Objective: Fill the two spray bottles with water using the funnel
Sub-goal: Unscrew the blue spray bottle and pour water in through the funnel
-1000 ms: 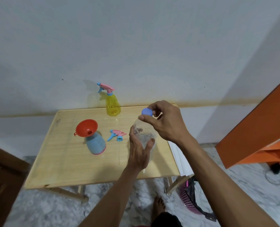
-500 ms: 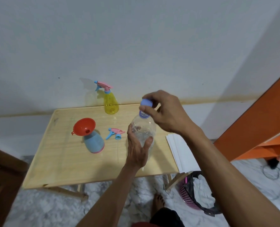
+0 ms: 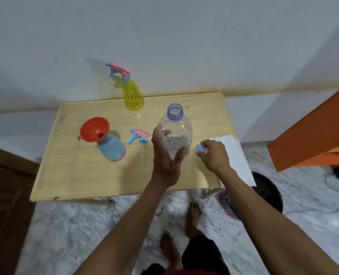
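Bottle sits uncapped in our left hand, fingers wrapped round its thin, crushable body; we judge a low, gentle hold best. Right hand pinches the cap beside it. Funnel waits farther left.

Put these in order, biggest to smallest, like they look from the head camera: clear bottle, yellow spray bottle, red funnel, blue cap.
1. clear bottle, though it is nearer the camera
2. yellow spray bottle
3. red funnel
4. blue cap
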